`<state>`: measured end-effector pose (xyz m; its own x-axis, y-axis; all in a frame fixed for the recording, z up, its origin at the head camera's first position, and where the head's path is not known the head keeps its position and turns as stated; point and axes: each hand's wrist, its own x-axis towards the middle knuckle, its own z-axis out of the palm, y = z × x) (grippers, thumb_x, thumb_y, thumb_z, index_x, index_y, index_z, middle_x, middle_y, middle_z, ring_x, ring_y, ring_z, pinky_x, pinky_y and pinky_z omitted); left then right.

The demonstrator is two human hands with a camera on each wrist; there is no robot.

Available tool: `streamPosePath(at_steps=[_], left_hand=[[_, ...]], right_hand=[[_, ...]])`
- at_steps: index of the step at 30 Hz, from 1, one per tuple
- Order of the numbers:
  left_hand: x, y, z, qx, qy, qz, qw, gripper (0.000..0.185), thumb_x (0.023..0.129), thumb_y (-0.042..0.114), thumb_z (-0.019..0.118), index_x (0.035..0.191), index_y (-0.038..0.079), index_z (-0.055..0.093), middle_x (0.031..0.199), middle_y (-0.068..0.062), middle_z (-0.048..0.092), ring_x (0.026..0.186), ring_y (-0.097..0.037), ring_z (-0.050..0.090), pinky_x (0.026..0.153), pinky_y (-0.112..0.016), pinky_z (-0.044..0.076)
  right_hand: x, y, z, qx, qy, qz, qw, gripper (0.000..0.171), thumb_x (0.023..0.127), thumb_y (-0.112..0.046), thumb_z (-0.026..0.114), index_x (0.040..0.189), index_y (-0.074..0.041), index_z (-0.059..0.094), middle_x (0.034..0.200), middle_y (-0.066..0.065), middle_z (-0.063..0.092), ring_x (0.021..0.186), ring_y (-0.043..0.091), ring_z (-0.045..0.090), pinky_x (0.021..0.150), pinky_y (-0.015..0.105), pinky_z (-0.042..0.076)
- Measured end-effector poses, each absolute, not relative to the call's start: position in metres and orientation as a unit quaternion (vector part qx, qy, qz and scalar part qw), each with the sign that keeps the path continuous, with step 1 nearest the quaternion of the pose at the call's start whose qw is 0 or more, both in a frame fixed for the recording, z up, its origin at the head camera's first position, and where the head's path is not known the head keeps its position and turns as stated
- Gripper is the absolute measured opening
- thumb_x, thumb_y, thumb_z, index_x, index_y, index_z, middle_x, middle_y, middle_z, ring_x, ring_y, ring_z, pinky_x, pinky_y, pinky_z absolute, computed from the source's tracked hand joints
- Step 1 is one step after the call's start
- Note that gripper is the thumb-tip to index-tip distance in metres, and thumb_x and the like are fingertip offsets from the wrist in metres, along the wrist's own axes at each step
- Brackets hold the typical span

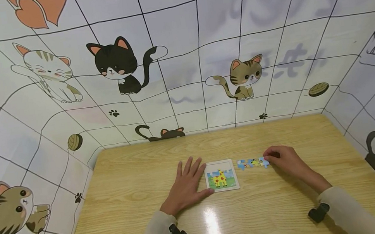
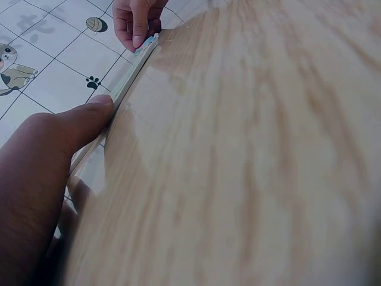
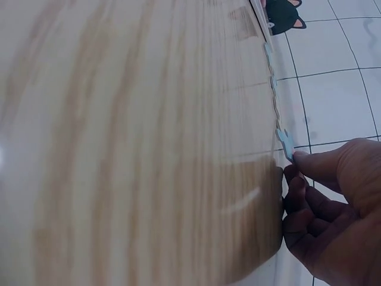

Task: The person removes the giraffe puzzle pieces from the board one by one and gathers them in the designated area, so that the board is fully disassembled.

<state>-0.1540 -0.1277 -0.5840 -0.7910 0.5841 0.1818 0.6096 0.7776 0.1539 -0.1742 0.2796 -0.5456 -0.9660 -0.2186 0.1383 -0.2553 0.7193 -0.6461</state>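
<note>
The left hand (image 1: pixel 186 185) lies flat with fingers spread on the pale wooden table (image 1: pixel 143 216), its thumb touching the left edge of the square giraffe-picture puzzle board (image 1: pixel 221 175). The right hand (image 1: pixel 285 160), fingers curled, seems to pinch the right end of a blue row of joined puzzle pieces (image 1: pixel 252 163) lying just right of the board.
</note>
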Motion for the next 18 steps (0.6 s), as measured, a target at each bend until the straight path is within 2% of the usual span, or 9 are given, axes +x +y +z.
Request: streamPosePath(at_steps=[18], left_hand=[[-0.1528, -0.1266, -0.5815, -0.316, -0.942, -0.096, 0.058, 0.096, 0.089, 0.083, 0.037, 0.162, 0.02, 0.028, 0.168, -0.004, 0.02, 0.155, -0.035, 0.012, 0.118, -0.066, 0.009]], right_hand=[[-0.1726, 0.2787, -0.547, 0.134, -0.928, 0.345, 0.036, 0.006, 0.093, -0.011, 0.073, 0.099, -0.011, 0.076, 0.094, -0.002, 0.071, 0.084, 0.014, 0.064, 0.072, 0.029, 0.052]])
